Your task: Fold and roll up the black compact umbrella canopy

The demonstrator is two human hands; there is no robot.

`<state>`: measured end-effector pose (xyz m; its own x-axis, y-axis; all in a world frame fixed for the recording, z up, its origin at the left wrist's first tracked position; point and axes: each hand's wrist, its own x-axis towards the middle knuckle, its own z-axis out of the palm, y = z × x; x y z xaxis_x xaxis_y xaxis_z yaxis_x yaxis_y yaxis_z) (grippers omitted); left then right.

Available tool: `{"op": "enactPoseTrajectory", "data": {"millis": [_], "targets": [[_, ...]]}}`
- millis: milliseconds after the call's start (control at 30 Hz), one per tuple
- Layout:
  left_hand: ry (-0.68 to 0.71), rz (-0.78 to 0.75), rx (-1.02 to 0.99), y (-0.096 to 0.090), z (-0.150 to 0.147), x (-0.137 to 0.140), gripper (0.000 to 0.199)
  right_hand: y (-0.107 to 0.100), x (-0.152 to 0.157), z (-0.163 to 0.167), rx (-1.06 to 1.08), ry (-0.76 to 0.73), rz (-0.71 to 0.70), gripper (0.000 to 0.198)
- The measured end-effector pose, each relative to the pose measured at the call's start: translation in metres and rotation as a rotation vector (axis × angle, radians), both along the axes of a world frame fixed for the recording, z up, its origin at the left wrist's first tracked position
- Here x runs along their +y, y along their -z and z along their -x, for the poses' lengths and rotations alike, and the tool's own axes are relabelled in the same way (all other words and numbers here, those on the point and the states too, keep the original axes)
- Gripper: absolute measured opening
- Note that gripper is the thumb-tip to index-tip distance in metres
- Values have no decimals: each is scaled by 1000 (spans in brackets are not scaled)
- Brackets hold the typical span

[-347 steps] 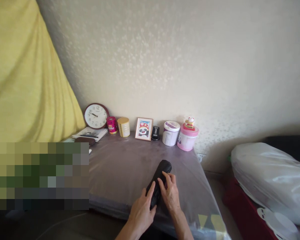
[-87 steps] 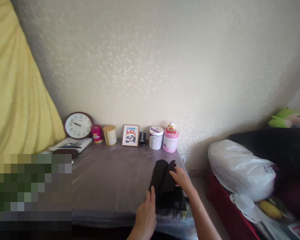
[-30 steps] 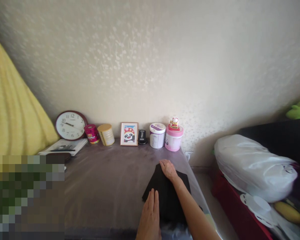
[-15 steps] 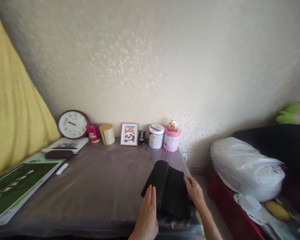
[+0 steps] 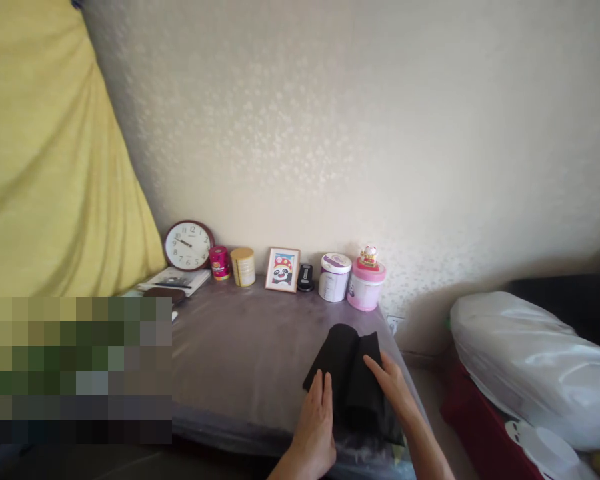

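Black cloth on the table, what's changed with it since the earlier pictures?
The black cloth was a tight roll under both hands; now it lies partly unrolled, wider and flatter. The left hand rests flat on its near left edge, and the right hand lies on its right side. Neither hand grips it. The clock, picture frame and tubs by the wall are unmoved.

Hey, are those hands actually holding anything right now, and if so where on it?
Nothing is gripped. Both hands lie flat on the black cloth on the table: left hand on its near left part, right hand on its right side.
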<state>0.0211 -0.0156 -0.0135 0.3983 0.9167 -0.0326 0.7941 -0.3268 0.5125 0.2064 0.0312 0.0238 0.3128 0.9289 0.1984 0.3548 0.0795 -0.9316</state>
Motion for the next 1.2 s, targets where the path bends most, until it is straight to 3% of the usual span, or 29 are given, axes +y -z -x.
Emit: {"op": "enactPoseTrajectory", "data": {"millis": [133,233,500,667,867,967,1067,1200], "targets": [[-9,19,-7,0,-1,1,101,-7,22,22,189,-147,52,36],[-18,13,-18,4,-3,3,101,-2,38,35,182,-178,54,34],[-6,-51,-52,8,4,6,79,25,62,56,-212,-31,147,27],[-49,-48,-107,13,12,6,76,21,61,63,-398,-36,273,39],[-80,-157,-105,31,25,-2,63,14,54,65,-451,-129,256,31],[-148,-260,-87,24,25,-8,56,9,49,68,-405,-299,231,30],[-61,-286,-51,10,20,-8,51,6,45,73,-450,-365,183,34],[53,-214,10,0,11,0,72,5,40,76,-525,-393,135,30]]}}
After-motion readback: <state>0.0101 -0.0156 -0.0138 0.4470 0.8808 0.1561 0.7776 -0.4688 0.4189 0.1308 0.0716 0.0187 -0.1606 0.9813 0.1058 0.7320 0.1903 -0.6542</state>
